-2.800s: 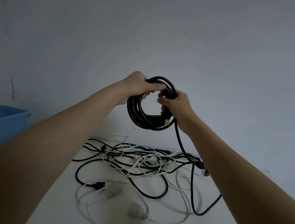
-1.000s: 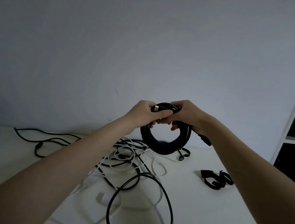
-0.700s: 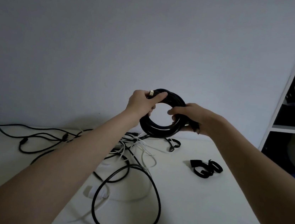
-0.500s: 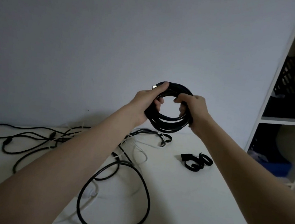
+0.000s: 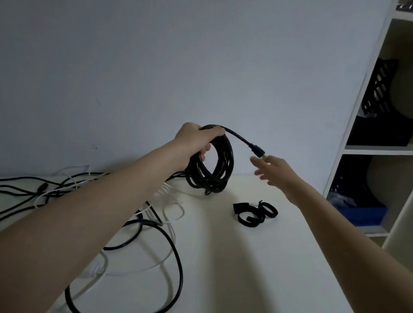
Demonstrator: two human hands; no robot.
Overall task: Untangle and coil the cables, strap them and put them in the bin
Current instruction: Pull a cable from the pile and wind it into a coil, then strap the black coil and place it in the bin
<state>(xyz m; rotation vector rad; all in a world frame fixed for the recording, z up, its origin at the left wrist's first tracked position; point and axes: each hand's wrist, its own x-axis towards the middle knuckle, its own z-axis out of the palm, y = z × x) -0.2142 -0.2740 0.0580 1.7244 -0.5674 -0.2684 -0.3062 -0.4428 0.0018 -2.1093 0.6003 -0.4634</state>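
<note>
My left hand (image 5: 197,139) grips the top of a coiled black cable (image 5: 212,167), held upright above the white table (image 5: 251,266). The cable's plug end (image 5: 255,150) sticks out to the right. My right hand (image 5: 274,171) is off the coil, fingers spread and blurred, just right of the plug. A small pile of black straps (image 5: 254,213) lies on the table below my right hand. Tangled black and white cables (image 5: 71,191) lie across the left of the table, with one big black loop (image 5: 155,267) nearer me.
A white shelf unit (image 5: 393,153) stands at the right with dark file holders (image 5: 385,113) and a blue box (image 5: 360,211) low down. The table's right edge runs close by it. A plain wall is behind the table.
My right hand has let go of the coil and moved right and down, toward the straps. The left hand now holds the coil alone. The view has swung right.
</note>
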